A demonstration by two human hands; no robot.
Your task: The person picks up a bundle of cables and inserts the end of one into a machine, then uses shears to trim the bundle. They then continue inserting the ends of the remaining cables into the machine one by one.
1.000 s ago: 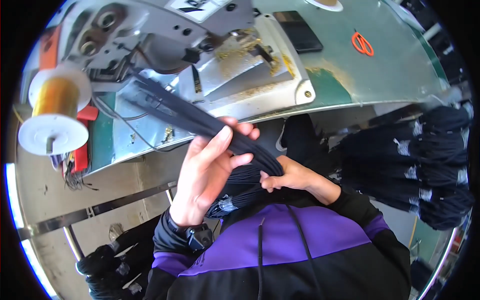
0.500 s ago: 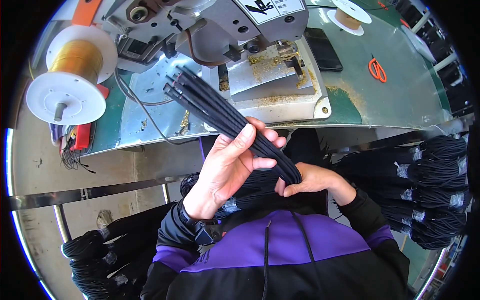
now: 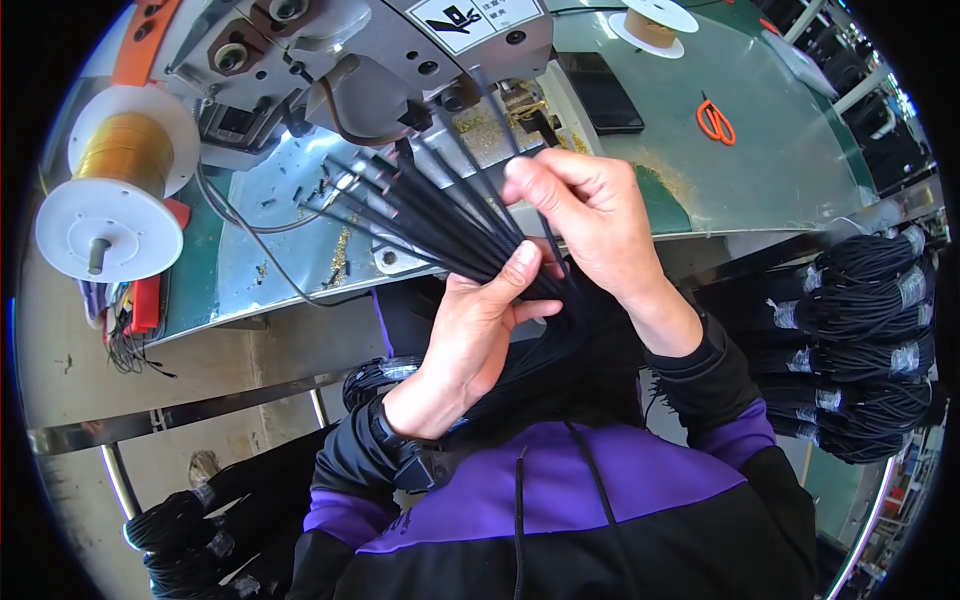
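Observation:
A bundle of thin black cords [image 3: 425, 215] fans out toward the machine, its tips spread apart and slightly blurred. My left hand [image 3: 475, 325] is closed round the lower part of the bundle, thumb across the top. Beside it, my right hand [image 3: 605, 220] is raised with thumb and fingers pinched on a single black cord at the bundle's right side. The lower ends of the cords sink into the dark below my hands and are hard to make out. Just beyond the tips stands a grey metal machine [image 3: 385, 65], with gold scraps around its working area.
A spool of gold strip [image 3: 125, 150] stands at left, another spool [image 3: 652, 28] at the back. Orange-handled scissors [image 3: 716, 122] and a black flat device [image 3: 600, 92] lie on the green table [image 3: 780, 170]. Black cord bundles [image 3: 865, 300] hang over rails on both sides.
My right hand has left the lower end of the bundle and risen to its right side, pinching one cord. The cords have fanned apart. The view has shifted slightly.

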